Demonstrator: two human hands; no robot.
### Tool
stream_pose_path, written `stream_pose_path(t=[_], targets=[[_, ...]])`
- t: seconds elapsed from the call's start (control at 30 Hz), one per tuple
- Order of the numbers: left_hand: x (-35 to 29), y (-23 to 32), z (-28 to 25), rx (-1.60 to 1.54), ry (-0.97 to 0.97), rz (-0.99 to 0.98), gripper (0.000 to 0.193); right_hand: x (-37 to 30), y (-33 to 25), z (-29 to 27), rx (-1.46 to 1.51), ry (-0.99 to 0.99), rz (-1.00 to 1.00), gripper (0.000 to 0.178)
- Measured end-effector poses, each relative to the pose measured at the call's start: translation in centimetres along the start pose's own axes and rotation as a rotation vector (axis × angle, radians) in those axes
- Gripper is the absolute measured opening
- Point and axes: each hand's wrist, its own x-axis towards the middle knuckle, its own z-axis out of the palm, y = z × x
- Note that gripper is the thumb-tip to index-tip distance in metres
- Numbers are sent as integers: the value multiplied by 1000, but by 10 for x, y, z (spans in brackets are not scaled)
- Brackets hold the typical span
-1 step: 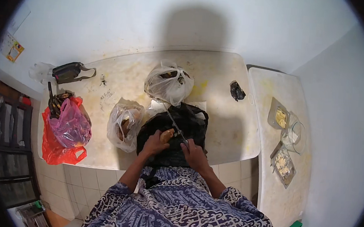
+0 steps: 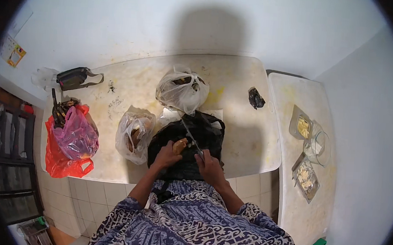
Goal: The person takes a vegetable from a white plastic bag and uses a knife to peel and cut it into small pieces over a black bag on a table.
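Tan, elongated produce pc., maybe fruit or root (kind unclear), is over the black plastic bag at the tabletop's near edge, gripped in the L hand. R hand is closed round the handle of a knife, blade angled up & L, beside the pc. Vs. the prev. frame, v. little differs: blade tip looks shifted a touch to the R, both grips same; so the work seems at the same stage, pc. & knife both in hand. Tabletop is off-white w/ yellow & dark stains. On it: knotted clear bag just beyond the black one, smaller clear bag to the L, then purple bag on a red bag w/ dark finger-shaped fruit, prob. bananas; black pouch at far L; crumpled black plastic at far R. Side table on the R has a glass bowl between two containers of pale pcs.. Rm: plain white wall, tiled floor.
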Motion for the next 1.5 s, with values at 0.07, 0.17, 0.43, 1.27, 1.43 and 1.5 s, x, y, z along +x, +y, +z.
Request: stream_pose_path(t=[0.07, 0.17, 0.43, 1.27, 1.43, 1.5], targets=[[2, 2, -4, -3, -23, -18, 62, -2, -25, -9, 68, 102, -73, 20], [3, -2, -5, 31, -51, -2, 61, -5, -31, -10, 118, 243, -109, 16], [9, 3, 1, -1, -107, 97, 56, -18, 68, 32, -342, -264, 289, 29], [-3, 19, -14, -366, -221, 62, 51, -24, 72, 21, -206, -223, 256, 32], [3, -9, -1, -314, -151, 193, 50, -18, 55, 14, -128, -116, 156, 30], [0, -6, 3, -309, -150, 151, 47, -17, 42, 10, -81, -48, 120, 29]])
